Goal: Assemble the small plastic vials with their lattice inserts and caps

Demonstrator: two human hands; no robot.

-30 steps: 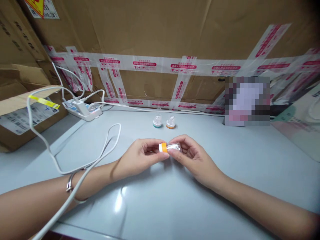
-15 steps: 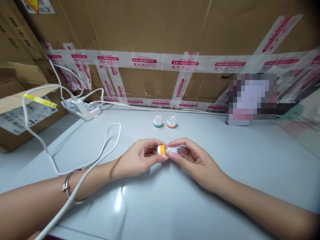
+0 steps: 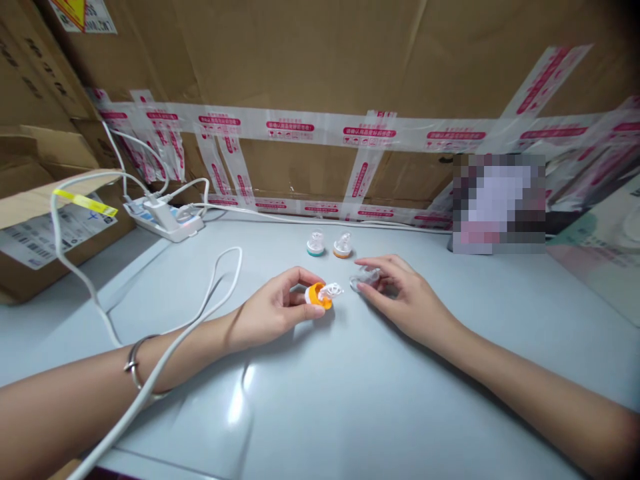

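Note:
Between the thumb and fingers of my left hand is an orange and white cap, tilted to the right, with a white openwork piece sticking out of it. A clear plastic cover is held by my right hand, its open end facing the cap. Cap and cover are apart, with a small gap between them. Beyond my hands two small clear-domed containers stand side by side on the table, one with a teal base and one with an orange base.
A white cable loops across my left forearm. At the back left are a power strip and an open cardboard box. A large taped carton stands behind the table. A blurred-out object is at the back right.
The clear cover has come off the orange and white cap. My right hand has moved right and slightly away with it, and the white openwork piece is now uncovered.

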